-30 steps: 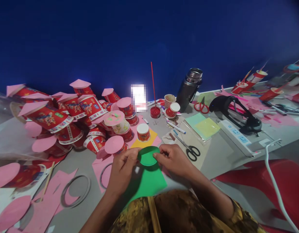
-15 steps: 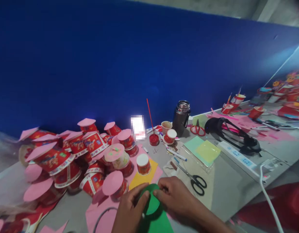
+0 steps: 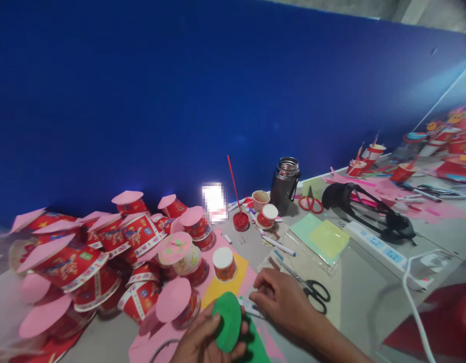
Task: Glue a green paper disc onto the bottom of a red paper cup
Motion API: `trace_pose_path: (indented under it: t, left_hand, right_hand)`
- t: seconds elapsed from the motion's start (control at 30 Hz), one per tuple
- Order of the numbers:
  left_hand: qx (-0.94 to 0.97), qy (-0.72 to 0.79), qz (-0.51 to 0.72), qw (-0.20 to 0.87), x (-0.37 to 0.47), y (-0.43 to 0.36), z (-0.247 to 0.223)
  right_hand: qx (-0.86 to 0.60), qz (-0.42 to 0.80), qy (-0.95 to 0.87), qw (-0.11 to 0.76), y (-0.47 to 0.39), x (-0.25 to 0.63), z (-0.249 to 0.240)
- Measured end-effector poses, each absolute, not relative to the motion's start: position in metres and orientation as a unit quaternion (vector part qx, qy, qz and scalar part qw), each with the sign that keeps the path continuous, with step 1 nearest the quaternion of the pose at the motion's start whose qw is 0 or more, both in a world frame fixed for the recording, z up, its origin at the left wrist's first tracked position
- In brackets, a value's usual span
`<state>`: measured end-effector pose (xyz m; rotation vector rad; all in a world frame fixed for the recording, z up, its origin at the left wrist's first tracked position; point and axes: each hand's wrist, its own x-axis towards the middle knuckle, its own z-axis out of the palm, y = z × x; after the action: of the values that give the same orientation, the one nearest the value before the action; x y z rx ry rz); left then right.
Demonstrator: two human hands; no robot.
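My left hand (image 3: 208,339) holds a round green paper disc (image 3: 228,321) between thumb and fingers, its face tilted up. To the right, my right hand (image 3: 280,297) is low over the table, fingers curled in at a slim white object (image 3: 252,308); its kind cannot be made out. Below the disc lies a sheet of green paper (image 3: 258,348), partly covered by my left hand. Just beyond my hands, a red paper cup with a white top (image 3: 224,264) stands on yellow paper (image 3: 240,275). Black-handled scissors (image 3: 318,297) lie beside my right wrist.
Red paper cups with pink discs (image 3: 174,301) crowd the left. Behind stand a red pot (image 3: 241,222) with a stick and an open dark flask (image 3: 285,186). A packet of coloured paper (image 3: 319,237), red scissors (image 3: 311,202), a black headband device (image 3: 369,212) and a power strip (image 3: 382,252) lie right.
My right hand has let go of the green disc and moved right to the slim white object. My left hand now holds the disc alone, a little lower and turned.
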<state>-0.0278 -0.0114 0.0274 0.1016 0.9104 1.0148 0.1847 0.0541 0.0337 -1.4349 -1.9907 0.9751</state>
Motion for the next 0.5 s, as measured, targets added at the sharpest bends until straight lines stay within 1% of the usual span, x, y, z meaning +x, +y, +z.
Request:
trace_pose_path:
  t: [0.13, 0.23, 0.3, 0.4, 0.5]
  left_hand:
    - [0.013, 0.403, 0.537, 0.742, -0.03, -0.019, 0.053]
    - [0.008, 0.398, 0.583, 0.708, -0.028, -0.023, 0.067]
    - [0.003, 0.395, 0.604, 0.692, -0.028, -0.026, 0.071]
    - [0.0, 0.396, 0.615, 0.682, -0.028, -0.031, 0.069]
    - [0.003, 0.389, 0.627, 0.675, -0.027, -0.034, 0.066]
  right_hand:
    - [-0.497, 0.279, -0.802, 0.177, 0.048, 0.189, 0.029]
    - [-0.498, 0.255, -0.822, 0.105, 0.042, 0.188, 0.025]
    - [-0.511, 0.242, -0.822, 0.074, 0.04, 0.186, 0.021]
    - [-0.522, 0.221, -0.822, 0.057, 0.038, 0.182, 0.014]
    - [-0.516, 0.198, -0.83, 0.074, 0.04, 0.183, 0.008]
